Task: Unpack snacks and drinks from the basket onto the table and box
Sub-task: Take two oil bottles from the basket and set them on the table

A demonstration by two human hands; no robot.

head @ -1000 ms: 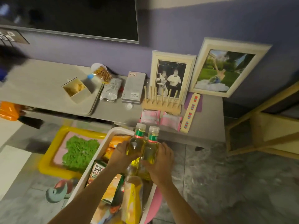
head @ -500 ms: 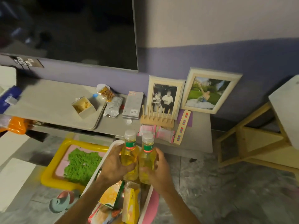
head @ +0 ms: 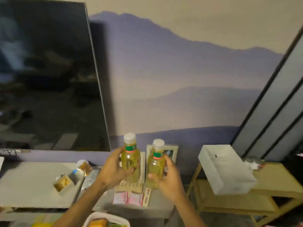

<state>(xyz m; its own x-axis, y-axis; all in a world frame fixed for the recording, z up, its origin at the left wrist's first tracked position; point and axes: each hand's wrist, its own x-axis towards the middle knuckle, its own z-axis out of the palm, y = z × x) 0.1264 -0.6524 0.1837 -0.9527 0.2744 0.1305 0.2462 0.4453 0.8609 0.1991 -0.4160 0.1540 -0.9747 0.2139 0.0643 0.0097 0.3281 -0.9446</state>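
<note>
Entry: two drink bottles in the air, one per hand.

My left hand [head: 113, 172] has fingers and thumb curled round the lower body of the left bottle [head: 131, 158]. My right hand [head: 169, 177] grips the right bottle [head: 155, 166] the same way from its outer side. Neither hand holds anything else.

Both bottles are upright with white caps on top. Their long axes are near vertical and roughly parallel. There is a small gap between them, so they are not touching. The left bottle rides a little higher than the right.

Position: both are clear of the basket [head: 106, 214], whose white rim shows only at the bottom edge, close to my body. They hang over the back of the desk [head: 29, 190], above the wooden rack [head: 131, 187] and the pink packets [head: 127, 198].

Key relation: the open grey stretch of desk lies below and to my left, nearer the left hand. The white box [head: 226, 167] sits to my right on a wooden stand [head: 229, 203], nearer the right hand. Its top is about level with the bottles.

Judgement: the hands probably part, with the left bottle going down to the desk and the right across to the box top. I cannot be sure of that split. The axes are already vertical, so no turning is needed, only a base-first lowering.

Risks: the box top looks tilted in this view, so a tall bottle may topple there. The rack pegs also obstruct a straight descent.
</note>
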